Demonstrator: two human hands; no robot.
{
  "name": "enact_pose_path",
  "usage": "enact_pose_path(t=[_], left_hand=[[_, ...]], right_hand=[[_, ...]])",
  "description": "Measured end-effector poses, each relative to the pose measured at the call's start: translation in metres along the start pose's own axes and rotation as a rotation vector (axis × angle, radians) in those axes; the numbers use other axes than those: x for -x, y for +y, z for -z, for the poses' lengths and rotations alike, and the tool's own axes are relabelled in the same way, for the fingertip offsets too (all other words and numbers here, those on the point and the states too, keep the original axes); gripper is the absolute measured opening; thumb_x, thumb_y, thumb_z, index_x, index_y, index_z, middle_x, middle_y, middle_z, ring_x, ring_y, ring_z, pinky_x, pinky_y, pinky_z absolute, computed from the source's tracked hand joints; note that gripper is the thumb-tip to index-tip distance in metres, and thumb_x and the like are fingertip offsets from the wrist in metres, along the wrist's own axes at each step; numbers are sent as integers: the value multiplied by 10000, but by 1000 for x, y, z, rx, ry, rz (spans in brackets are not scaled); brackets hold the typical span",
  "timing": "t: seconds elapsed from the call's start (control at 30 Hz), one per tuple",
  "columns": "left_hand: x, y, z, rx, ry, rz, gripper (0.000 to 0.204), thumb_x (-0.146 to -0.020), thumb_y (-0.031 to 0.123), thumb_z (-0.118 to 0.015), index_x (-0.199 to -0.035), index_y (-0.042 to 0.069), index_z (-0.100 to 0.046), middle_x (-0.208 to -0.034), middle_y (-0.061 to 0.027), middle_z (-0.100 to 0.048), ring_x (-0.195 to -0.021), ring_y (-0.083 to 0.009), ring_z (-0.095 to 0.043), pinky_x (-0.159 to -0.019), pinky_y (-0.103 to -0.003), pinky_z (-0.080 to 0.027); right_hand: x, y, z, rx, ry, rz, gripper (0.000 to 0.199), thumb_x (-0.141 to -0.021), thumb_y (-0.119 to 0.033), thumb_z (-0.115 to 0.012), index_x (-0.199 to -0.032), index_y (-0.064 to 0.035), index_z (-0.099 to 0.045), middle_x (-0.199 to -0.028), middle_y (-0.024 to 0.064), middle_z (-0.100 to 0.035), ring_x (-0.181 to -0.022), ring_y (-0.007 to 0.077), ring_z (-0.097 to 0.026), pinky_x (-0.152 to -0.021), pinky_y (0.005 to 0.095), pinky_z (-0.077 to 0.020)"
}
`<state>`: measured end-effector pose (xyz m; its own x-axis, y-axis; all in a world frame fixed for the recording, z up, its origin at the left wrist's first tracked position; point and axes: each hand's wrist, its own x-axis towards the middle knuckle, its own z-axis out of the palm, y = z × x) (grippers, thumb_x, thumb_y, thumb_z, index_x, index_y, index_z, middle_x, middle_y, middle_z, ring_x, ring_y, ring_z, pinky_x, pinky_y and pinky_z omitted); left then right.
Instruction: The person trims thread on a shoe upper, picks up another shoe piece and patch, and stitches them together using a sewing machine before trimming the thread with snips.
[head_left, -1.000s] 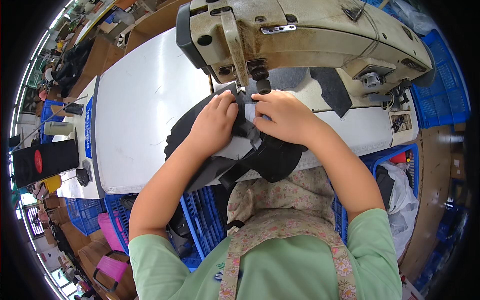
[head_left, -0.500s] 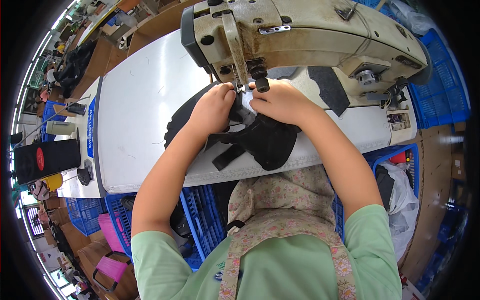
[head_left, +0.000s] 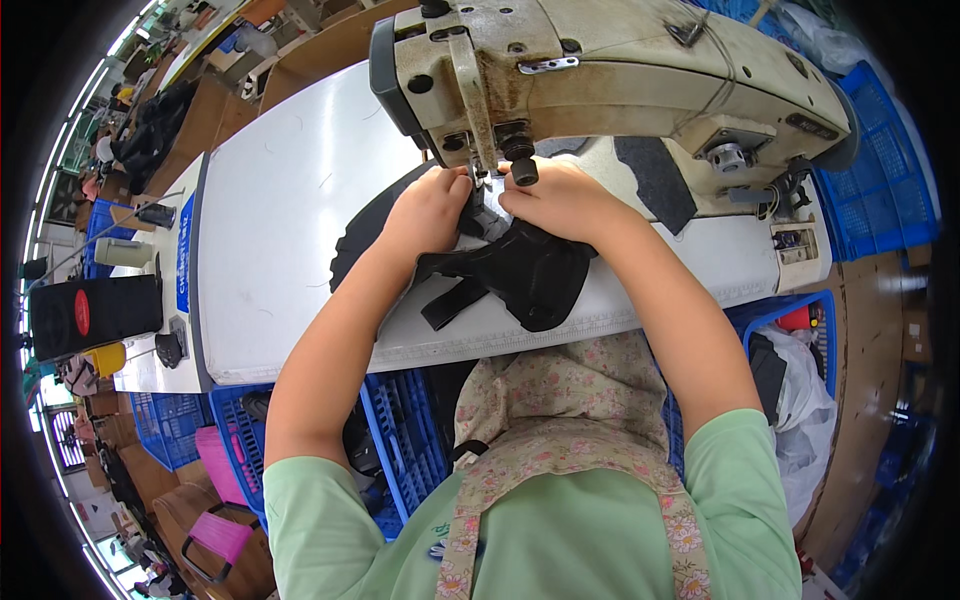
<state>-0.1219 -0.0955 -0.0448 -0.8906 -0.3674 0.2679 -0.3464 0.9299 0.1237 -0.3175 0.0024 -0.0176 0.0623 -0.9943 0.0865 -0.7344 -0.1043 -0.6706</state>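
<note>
A black fabric piece (head_left: 535, 275) with a loose strap (head_left: 455, 303) lies under the needle area of a worn cream sewing machine (head_left: 620, 85). My left hand (head_left: 428, 208) is closed on the fabric just left of the presser foot (head_left: 482, 180), its fingertips curled. My right hand (head_left: 555, 200) grips the same piece on the other side, thumb and fingers pressed together. Between the hands a grey patch of the work shows. The fingertips and the stitching point are partly hidden by the machine head.
A dark cut fabric piece (head_left: 655, 183) lies on the white table (head_left: 265, 270), right of my hands. Blue crates (head_left: 880, 160) stand at the right, and another blue crate (head_left: 405, 430) is below the table's front edge. A black box-shaped unit (head_left: 95, 318) is at the far left.
The hanging part of the black fabric and its strap have shifted slightly up toward the machine. Both hands keep nearly the same place and hold.
</note>
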Motion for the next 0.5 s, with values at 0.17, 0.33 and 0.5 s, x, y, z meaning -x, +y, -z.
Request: enact_pose_path(t=[0.17, 0.33, 0.5], left_hand=[[0, 1, 7, 15, -175, 90, 513, -702, 40, -629, -1204, 9, -530, -1246, -163, -530, -1125, -325, -548, -938, -382, -472], [18, 0, 80, 534, -301, 209, 409, -793, 63, -636, -1194, 2, -586, -1274, -156, -585, -1206, -309, -541, -990, -353, -445], [98, 53, 108, 900, 383, 188, 216, -804, 84, -644, -1001, -6, -645, -891, -125, -652, -770, -172, -613, -676, -293, -470]], right_hand=[[0, 1, 0, 4, -25, -20, 280, -833, -291, -542, -795, -13, -547, -822, 216, -612, -805, 424, -580, -693, 478, -440], [0, -1, -2, -10, 34, 17, 278, -829, -285, -538, -795, -9, -540, -809, 226, -601, -794, 428, -573, -686, 479, -435], [1, -6, 10, 40, -78, -68, 268, -828, -282, -540, -792, -18, -570, -855, 212, -617, -840, 402, -585, -789, 467, -454]])
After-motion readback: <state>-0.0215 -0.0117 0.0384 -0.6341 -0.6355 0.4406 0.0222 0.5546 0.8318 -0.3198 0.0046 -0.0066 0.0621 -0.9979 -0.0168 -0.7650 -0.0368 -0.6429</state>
